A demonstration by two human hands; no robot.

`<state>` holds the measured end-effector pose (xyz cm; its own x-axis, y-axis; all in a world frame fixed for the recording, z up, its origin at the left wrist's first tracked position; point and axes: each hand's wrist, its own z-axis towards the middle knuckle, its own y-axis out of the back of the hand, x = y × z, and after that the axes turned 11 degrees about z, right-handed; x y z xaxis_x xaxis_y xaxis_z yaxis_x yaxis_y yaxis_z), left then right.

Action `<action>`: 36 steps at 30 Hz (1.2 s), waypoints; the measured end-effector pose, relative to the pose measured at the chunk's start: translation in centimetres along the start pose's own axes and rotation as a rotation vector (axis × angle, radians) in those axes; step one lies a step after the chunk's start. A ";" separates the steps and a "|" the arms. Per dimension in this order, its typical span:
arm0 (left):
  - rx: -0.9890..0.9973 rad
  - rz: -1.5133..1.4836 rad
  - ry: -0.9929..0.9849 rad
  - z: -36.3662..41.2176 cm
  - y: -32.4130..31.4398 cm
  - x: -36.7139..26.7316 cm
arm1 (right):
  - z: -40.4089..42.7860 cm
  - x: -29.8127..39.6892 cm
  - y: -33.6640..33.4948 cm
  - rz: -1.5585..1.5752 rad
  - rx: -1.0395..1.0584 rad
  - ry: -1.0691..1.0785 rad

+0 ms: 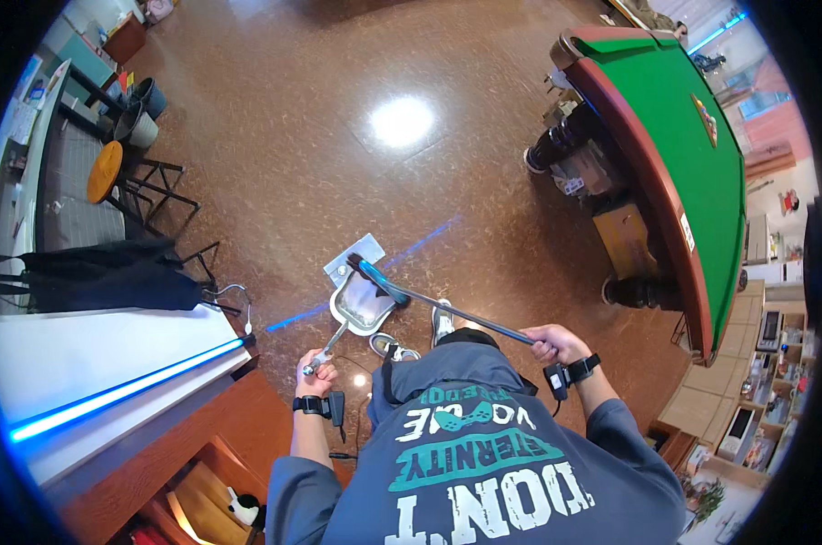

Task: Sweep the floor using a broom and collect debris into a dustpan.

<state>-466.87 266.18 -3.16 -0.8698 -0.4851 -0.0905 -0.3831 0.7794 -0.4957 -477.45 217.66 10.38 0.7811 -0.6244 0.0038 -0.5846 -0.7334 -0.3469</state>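
Note:
My left hand [317, 372] is closed around the metal handle of a dustpan [363, 304], which lies tilted over the brown floor just ahead of my feet. In my right hand [555, 345] is the long dark handle of a broom [381, 278] with a blue head and dark bristles. The broom head rests across the pan's far edge, its bristle end over a light, flat rectangular piece [354, 259] with a small round spot on it. What that piece is, I cannot tell. Both wrists wear black straps with small devices.
On the right stands a billiard table [676, 150] with cardboard boxes [625, 238] beneath. A round wooden stool [105, 172], buckets [136, 125] and a dark garment [111, 276] are on the left, near a white counter with a blue light tube [128, 390]. Part of another person shows top right.

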 end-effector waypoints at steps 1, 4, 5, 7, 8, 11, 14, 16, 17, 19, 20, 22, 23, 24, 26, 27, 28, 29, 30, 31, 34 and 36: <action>0.015 -0.051 -0.040 0.3 0.4 0.1 | -0.9 1.6 -0.4 0.065 0.039 0.022; -0.011 -0.041 -0.035 0.3 -0.9 -0.4 | -2.2 7.2 0.2 0.085 0.096 0.036; 0.046 -0.039 -0.022 0.8 -0.5 -0.4 | -2.9 9.2 0.1 0.074 0.073 0.078; 0.019 0.004 -0.031 1.0 -2.6 -0.3 | -3.9 13.4 -0.2 -0.019 -0.025 0.173; 0.000 0.050 -0.040 1.0 -4.4 -0.5 | -4.4 15.7 -0.4 -0.056 -0.088 0.220; -0.052 0.098 -0.029 1.7 -10.3 -1.6 | -4.1 22.5 2.6 -0.087 -0.207 0.337; -0.059 0.099 -0.039 3.2 -14.2 -2.0 | -3.2 27.5 5.9 -0.094 -0.389 0.434; -0.063 0.114 -0.051 4.8 -17.9 -3.2 | -1.6 30.5 8.5 -0.105 -0.479 0.473; -0.138 0.166 -0.071 5.2 -20.1 -3.8 | -0.8 31.8 10.4 -0.164 -0.464 0.499; -0.182 0.232 -0.079 5.9 -23.1 -4.4 | 0.0 33.4 11.8 -0.136 -0.517 0.568; -0.144 0.249 -0.083 6.4 -24.3 -5.1 | 0.5 34.6 11.9 -0.127 -0.556 0.560; -0.076 0.200 -0.096 8.0 -26.3 -6.0 | 3.2 36.8 13.9 -0.033 -0.604 0.577; -0.074 0.214 -0.095 8.9 -27.3 -6.5 | 5.4 37.8 15.1 0.011 -0.663 0.577; -0.081 0.208 -0.077 9.8 -28.3 -7.0 | 7.2 38.7 16.2 0.054 -0.723 0.575; -0.093 0.219 -0.050 11.0 -29.8 -7.8 | 9.9 39.3 15.8 -0.057 -0.852 0.625; -0.102 0.253 -0.048 11.5 -30.6 -8.3 | 10.8 39.1 15.4 -0.022 -0.860 0.614; -0.109 0.290 -0.044 12.1 -31.6 -8.8 | 11.4 38.6 15.1 0.016 -0.870 0.604; -0.092 0.327 -0.024 12.7 -32.8 -9.3 | 12.0 37.8 14.8 0.061 -0.823 0.601; -0.064 0.357 -0.041 13.7 -33.5 -10.0 | 12.3 36.9 14.0 0.105 -0.774 0.602; -0.081 0.413 -0.049 14.4 -34.3 -10.6 | 12.5 34.9 13.1 0.019 -0.762 0.706; -0.035 0.503 -0.056 17.2 -37.5 -13.1 | 13.1 29.8 11.2 -0.031 -0.816 0.685; -0.099 0.592 -0.003 18.6 -39.3 -15.4 | 9.8 27.9 4.8 0.069 -0.587 0.654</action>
<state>-432.63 235.66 1.66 -0.9431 0.0420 -0.3298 0.1394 0.9505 -0.2777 -456.29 199.38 -0.36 0.5629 -0.5689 0.5996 -0.7846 -0.5959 0.1712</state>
